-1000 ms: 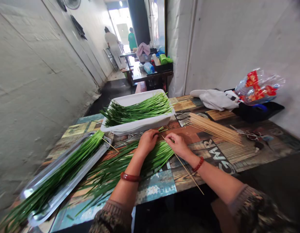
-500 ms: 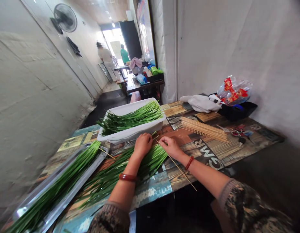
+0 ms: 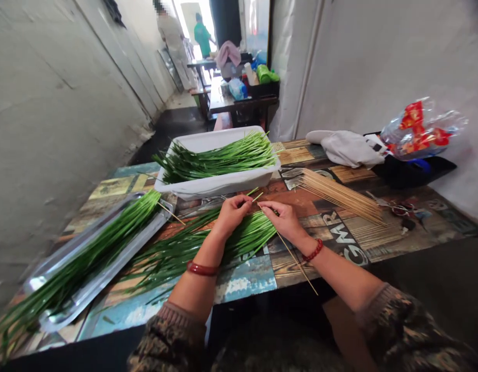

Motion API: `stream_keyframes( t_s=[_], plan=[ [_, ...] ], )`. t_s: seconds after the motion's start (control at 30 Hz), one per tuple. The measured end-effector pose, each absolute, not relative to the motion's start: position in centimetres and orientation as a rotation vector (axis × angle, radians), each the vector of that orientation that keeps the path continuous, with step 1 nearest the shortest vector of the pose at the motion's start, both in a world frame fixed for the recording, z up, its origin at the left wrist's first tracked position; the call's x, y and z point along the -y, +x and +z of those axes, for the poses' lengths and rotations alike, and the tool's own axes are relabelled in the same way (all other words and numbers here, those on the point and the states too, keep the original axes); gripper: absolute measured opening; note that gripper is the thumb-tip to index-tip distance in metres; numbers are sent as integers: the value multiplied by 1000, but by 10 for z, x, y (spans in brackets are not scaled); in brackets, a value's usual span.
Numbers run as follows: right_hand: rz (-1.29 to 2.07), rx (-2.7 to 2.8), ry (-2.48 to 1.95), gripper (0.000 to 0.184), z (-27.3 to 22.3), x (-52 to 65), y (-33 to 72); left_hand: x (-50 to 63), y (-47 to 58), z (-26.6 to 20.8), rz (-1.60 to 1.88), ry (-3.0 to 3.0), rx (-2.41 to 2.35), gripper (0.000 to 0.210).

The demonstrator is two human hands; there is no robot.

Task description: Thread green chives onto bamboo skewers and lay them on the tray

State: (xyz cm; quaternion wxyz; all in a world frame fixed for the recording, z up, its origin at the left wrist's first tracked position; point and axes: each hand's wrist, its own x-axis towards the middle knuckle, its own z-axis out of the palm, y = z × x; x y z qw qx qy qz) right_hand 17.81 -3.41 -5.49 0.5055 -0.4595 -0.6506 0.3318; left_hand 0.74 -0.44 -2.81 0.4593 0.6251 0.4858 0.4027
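My left hand (image 3: 234,213) pinches the pale end of a green chive stalk (image 3: 257,197) between thumb and fingers. Close beside it, my right hand (image 3: 280,217) grips a thin bamboo skewer (image 3: 299,265), whose long end slants down past the table edge. The skewer's tip is near the stalk; whether it pierces it I cannot tell. Under both hands lie loose chives (image 3: 161,261), spread across the table. To the left, a metal tray (image 3: 106,283) holds a long row of chives (image 3: 103,253) with a skewer (image 3: 171,213) sticking out at the pale ends.
A white tub (image 3: 223,188) of chives stands behind my hands. Bamboo skewers (image 3: 341,196) lie to the right, near scissors (image 3: 401,208), a pale cloth item (image 3: 343,147) and a plastic bag (image 3: 420,129) on a black container. Two people (image 3: 202,37) are in the background.
The view has tilted down and shifted. My left hand has turned, its fingertips now pinching the stalk more visibly near the right hand. The right hand keeps hold of the skewer.
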Motion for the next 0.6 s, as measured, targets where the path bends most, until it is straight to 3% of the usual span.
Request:
stream_keyframes(
  t_s=[0.6],
  plan=[
    [843,1576,-1116,26,-49,35,180,12,13,-17,1005,1363,-1187,28]
  ],
)
